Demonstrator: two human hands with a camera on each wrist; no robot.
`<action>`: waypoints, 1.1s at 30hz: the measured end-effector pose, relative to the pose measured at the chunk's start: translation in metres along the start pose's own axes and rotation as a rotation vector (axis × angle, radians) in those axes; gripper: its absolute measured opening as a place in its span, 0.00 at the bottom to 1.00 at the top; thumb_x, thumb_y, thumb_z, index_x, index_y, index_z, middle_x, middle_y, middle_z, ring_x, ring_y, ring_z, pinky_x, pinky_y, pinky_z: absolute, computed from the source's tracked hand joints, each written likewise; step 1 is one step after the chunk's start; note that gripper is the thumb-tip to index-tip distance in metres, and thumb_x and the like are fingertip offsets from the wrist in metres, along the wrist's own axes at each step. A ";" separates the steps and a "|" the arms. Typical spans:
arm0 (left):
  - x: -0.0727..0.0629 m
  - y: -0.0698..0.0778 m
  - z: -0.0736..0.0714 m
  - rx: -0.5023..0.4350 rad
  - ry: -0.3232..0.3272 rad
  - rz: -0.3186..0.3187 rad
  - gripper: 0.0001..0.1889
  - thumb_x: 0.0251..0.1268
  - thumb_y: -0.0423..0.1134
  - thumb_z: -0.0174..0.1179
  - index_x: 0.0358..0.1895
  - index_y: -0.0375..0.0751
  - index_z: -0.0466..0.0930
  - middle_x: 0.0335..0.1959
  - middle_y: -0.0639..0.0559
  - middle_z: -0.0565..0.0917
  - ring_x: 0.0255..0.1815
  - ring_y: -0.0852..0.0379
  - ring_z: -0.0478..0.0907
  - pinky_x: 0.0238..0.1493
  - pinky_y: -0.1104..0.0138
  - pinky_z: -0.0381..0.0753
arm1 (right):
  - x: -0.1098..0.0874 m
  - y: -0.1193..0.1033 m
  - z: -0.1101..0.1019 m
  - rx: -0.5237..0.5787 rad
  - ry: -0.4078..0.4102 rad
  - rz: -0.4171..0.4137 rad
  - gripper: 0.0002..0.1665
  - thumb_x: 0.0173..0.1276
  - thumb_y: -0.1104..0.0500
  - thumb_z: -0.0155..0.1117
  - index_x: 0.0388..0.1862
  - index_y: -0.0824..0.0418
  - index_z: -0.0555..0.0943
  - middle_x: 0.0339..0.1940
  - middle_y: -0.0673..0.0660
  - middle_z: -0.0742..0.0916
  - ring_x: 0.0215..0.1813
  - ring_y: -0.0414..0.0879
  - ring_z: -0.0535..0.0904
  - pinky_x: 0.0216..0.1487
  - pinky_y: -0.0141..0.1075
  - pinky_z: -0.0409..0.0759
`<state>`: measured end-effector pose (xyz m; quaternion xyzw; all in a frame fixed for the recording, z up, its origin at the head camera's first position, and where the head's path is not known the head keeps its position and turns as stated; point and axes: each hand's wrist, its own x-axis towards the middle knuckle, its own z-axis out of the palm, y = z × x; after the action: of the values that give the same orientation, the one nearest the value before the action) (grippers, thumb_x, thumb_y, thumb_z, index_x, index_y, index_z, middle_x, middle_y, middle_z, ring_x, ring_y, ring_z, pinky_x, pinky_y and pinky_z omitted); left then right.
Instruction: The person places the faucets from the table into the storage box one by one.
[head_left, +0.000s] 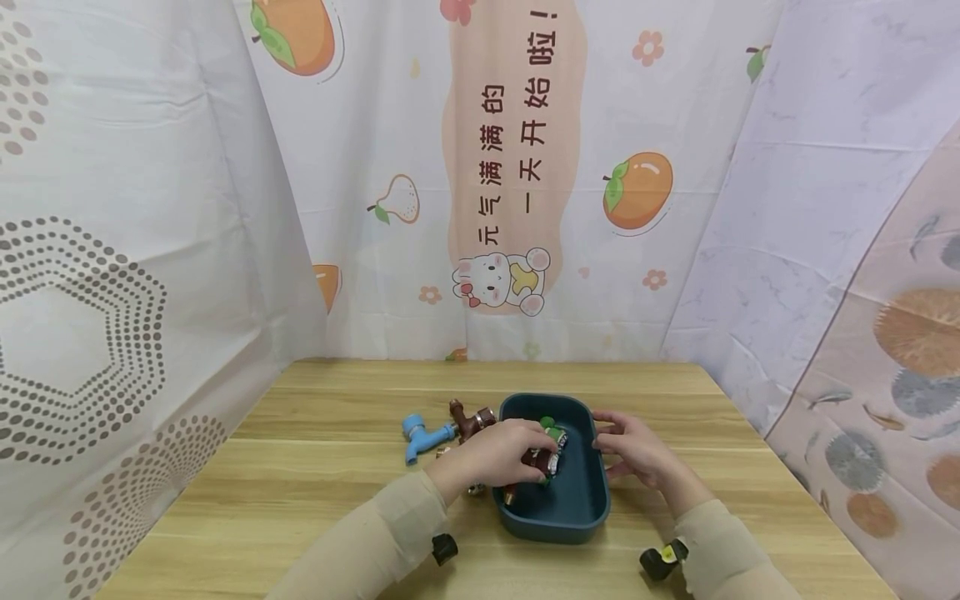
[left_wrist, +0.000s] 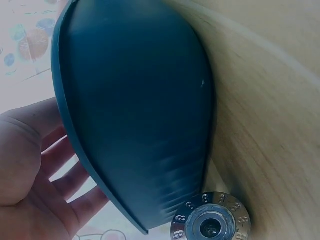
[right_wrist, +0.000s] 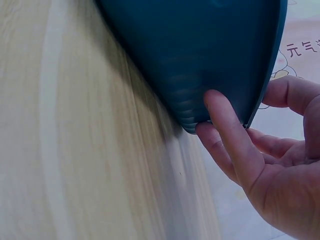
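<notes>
My left hand (head_left: pixel 504 452) reaches over the left rim of a dark teal bin (head_left: pixel 566 525) and grips a brown tap (head_left: pixel 537 458) with a silvery collar inside it. Green pieces (head_left: pixel 553 429) lie by the grip, partly hidden by the fingers. Against the outside of the bin's right wall, my right hand (head_left: pixel 637 448) rests with loosely bent fingers. In the right wrist view, its fingertips (right_wrist: pixel 216 100) touch the outer wall near a corner. What the left hand holds is hidden behind the bin wall in the left wrist view.
On the wooden table (head_left: pixel 322 467), left of the bin, lie a blue tap (head_left: pixel 426 437) and a brown tap (head_left: pixel 467 421). A round metal tap end (left_wrist: pixel 210 221) stands close to the bin's outer wall. Printed curtains (head_left: pixel 390 275) enclose the table's back and sides.
</notes>
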<state>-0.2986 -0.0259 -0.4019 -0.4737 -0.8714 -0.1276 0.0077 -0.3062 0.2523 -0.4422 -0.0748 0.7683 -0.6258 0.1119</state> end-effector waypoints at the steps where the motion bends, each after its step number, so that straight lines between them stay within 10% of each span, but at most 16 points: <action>1: 0.000 0.000 0.000 0.004 -0.006 0.000 0.20 0.68 0.47 0.69 0.62 0.50 0.83 0.55 0.61 0.81 0.55 0.66 0.77 0.54 0.72 0.77 | 0.000 0.000 0.000 0.005 0.001 0.001 0.39 0.69 0.66 0.59 0.77 0.71 0.60 0.63 0.76 0.77 0.52 0.58 0.83 0.33 0.51 0.87; 13: 0.002 0.004 0.004 0.016 -0.045 -0.042 0.20 0.67 0.50 0.69 0.59 0.50 0.86 0.55 0.62 0.82 0.54 0.67 0.77 0.54 0.69 0.78 | -0.001 0.000 0.000 0.016 -0.020 -0.010 0.39 0.70 0.66 0.58 0.77 0.72 0.59 0.63 0.76 0.76 0.52 0.59 0.83 0.32 0.51 0.87; 33: -0.007 0.002 -0.013 -0.073 0.092 -0.093 0.20 0.69 0.51 0.67 0.59 0.49 0.85 0.52 0.63 0.82 0.51 0.65 0.78 0.52 0.69 0.79 | -0.002 -0.001 -0.001 0.010 -0.016 0.001 0.39 0.70 0.66 0.58 0.78 0.71 0.59 0.62 0.75 0.78 0.52 0.59 0.83 0.33 0.52 0.86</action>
<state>-0.2948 -0.0332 -0.3903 -0.4262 -0.8859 -0.1814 0.0245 -0.3049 0.2532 -0.4412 -0.0790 0.7643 -0.6288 0.1188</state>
